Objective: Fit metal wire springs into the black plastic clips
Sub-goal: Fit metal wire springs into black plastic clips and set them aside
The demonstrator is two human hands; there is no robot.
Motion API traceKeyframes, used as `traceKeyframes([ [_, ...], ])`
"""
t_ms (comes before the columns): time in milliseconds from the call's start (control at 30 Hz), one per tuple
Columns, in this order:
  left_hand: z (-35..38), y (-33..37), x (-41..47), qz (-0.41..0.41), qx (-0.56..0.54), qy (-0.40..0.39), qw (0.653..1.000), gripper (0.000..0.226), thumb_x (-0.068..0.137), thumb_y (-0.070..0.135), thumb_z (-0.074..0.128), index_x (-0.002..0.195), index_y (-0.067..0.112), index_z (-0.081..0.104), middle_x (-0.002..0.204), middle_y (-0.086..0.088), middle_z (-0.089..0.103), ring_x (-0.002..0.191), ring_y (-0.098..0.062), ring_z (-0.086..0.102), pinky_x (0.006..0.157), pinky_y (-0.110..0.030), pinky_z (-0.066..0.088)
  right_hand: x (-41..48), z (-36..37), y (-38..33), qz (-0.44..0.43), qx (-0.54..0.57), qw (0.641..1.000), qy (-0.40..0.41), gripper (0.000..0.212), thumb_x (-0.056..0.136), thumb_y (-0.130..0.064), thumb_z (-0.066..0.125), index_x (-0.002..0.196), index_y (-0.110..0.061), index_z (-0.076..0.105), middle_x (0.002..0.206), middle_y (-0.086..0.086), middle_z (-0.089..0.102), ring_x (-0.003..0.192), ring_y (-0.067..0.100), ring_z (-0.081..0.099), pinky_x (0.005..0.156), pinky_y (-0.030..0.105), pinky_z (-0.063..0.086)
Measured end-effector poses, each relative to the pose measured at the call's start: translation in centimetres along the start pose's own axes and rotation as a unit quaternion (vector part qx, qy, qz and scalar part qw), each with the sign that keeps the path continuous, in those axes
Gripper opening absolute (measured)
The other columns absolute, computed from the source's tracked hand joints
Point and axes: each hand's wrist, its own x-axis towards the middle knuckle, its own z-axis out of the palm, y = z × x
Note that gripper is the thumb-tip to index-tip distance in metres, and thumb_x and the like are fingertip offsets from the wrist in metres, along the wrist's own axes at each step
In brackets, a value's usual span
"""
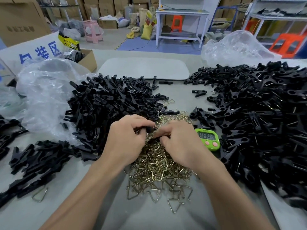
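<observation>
Both hands are in tight over the table (149,216), just left of the green timer (207,138). The left hand (127,138) has its fingers curled down around one black plastic clip (149,129), thumb tucked under. The right hand (179,143) comes in from the timer's side, fingers bent and pinching the clip's other end. Knuckles nearly meet, so only a short dark stretch of the clip shows between them.

The clip's long axis runs roughly sideways, from one hand across to the other, about level with the timer's top edge. Which end is the jaw end? Can't tell, the fingers cover both ends. A glint of brass-coloured wire (155,127) sits right against the clip at the left fingertips; whether it is seated in the clip is not clear.

Directly below the hands, left of the timer and spreading toward the camera, lies the heap of wire springs (159,170), little triangular loops pointing every which way. Farther left of the timer is a mound of bare clip halves (113,103), spilling from a crumpled clear plastic bag (46,90). Right of the timer, touching its edge, a big spread of sprung clips (259,117) shows wire glinting on many. Beyond the timer lies a pale grey tray (144,68).
</observation>
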Motion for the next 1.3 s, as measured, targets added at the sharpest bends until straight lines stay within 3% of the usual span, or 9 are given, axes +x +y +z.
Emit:
traceKeyframes([
  [100, 0.1, 0.2, -0.4, 0.011, -0.013, -0.038, 0.999, 0.045, 0.081, -0.006, 0.070, 0.091, 0.035, 0.084, 0.090, 0.032, 0.073, 0.094, 0.013, 0.067, 0.084, 0.000, 0.045, 0.0, 0.2, 0.6, 0.022, 0.074, 0.996, 0.045, 0.021, 0.097, -0.020, 0.065, 0.107, -0.031, 0.080, 0.103, -0.011, 0.070, 0.099, 0.009, 0.060, 0.079, 0.018, 0.041],
  [300, 0.2, 0.9, -0.3, -0.079, -0.087, 0.059, 0.991, 0.037, 0.083, 0.012, 0.082, 0.080, 0.048, 0.080, 0.070, 0.026, 0.074, 0.064, -0.006, 0.071, 0.055, -0.020, 0.055, 0.2, 0.6, 0.6, 0.039, 0.204, 0.969, 0.137, 0.025, 0.103, -0.021, 0.056, 0.091, -0.031, 0.075, 0.059, -0.019, 0.063, 0.047, 0.001, 0.048, 0.045, 0.017, 0.033],
  [433, -0.4, 0.8, 0.4, -0.124, -0.215, 0.097, 0.964, 0.038, 0.080, 0.005, 0.087, 0.084, 0.042, 0.082, 0.075, 0.011, 0.079, 0.073, -0.007, 0.077, 0.069, -0.021, 0.061, 0.0, -0.1, 0.5, 0.069, 0.315, 0.920, 0.222, 0.024, 0.100, -0.020, 0.064, 0.083, -0.037, 0.069, 0.080, -0.016, 0.076, 0.065, 0.001, 0.066, 0.064, 0.029, 0.057],
  [567, -0.1, 1.1, 0.4, -0.107, -0.310, 0.061, 0.943, 0.036, 0.075, -0.010, 0.083, 0.076, 0.025, 0.084, 0.085, 0.001, 0.081, 0.077, -0.009, 0.074, 0.071, -0.016, 0.057, -0.2, -0.3, 0.1, 0.062, 0.452, 0.878, 0.143, 0.025, 0.090, -0.001, 0.071, 0.097, -0.025, 0.074, 0.082, 0.001, 0.079, 0.063, 0.013, 0.070, 0.069, 0.032, 0.059],
  [733, 0.2, 0.7, 0.1, -0.108, -0.204, 0.020, 0.973, 0.042, 0.073, -0.007, 0.084, 0.086, 0.033, 0.082, 0.077, 0.009, 0.077, 0.074, -0.004, 0.074, 0.073, -0.020, 0.058, -0.3, -0.3, 0.3, 0.033, 0.382, 0.915, 0.123, 0.030, 0.087, -0.006, 0.072, 0.105, -0.029, 0.077, 0.065, 0.002, 0.073, 0.051, 0.009, 0.059, 0.053, 0.022, 0.047],
  [867, 0.2, 1.0, -0.3, -0.081, -0.107, -0.026, 0.991, 0.063, 0.073, 0.000, 0.080, 0.109, 0.051, 0.076, 0.091, 0.022, 0.073, 0.088, -0.001, 0.071, 0.081, -0.021, 0.058, -0.4, 0.3, 0.2, -0.005, 0.305, 0.943, 0.131, 0.021, 0.078, -0.017, 0.069, 0.087, -0.034, 0.079, 0.049, -0.005, 0.056, 0.045, 0.006, 0.040, 0.046, 0.021, 0.034],
  [967, 0.4, 1.4, -0.6, -0.039, -0.111, -0.021, 0.993, 0.049, 0.080, 0.011, 0.083, 0.105, 0.053, 0.076, 0.096, 0.024, 0.074, 0.091, 0.000, 0.070, 0.079, -0.019, 0.056, -0.4, 0.6, 0.2, -0.015, 0.292, 0.946, 0.141, 0.019, 0.075, -0.018, 0.071, 0.083, -0.033, 0.079, 0.046, -0.012, 0.055, 0.042, 0.002, 0.038, 0.043, 0.015, 0.031],
  [1133, 0.3, 1.4, -0.5, -0.075, -0.147, 0.002, 0.986, 0.050, 0.083, 0.020, 0.086, 0.120, 0.050, 0.072, 0.084, 0.021, 0.076, 0.083, 0.003, 0.072, 0.078, -0.009, 0.053, -0.2, -0.4, 0.6, 0.005, 0.411, 0.908, 0.078, 0.028, 0.079, 0.001, 0.080, 0.096, -0.021, 0.082, 0.074, 0.003, 0.079, 0.068, 0.011, 0.074, 0.068, 0.025, 0.059],
  [1300, -0.2, 1.2, -0.3, -0.075, -0.192, -0.010, 0.979, 0.051, 0.084, 0.019, 0.085, 0.120, 0.053, 0.071, 0.079, 0.014, 0.078, 0.075, -0.002, 0.072, 0.074, -0.012, 0.053, -0.2, -1.4, 1.1, -0.010, 0.509, 0.859, 0.056, 0.023, 0.083, 0.011, 0.075, 0.092, -0.008, 0.082, 0.078, 0.014, 0.077, 0.069, 0.017, 0.071, 0.067, 0.023, 0.058],
])
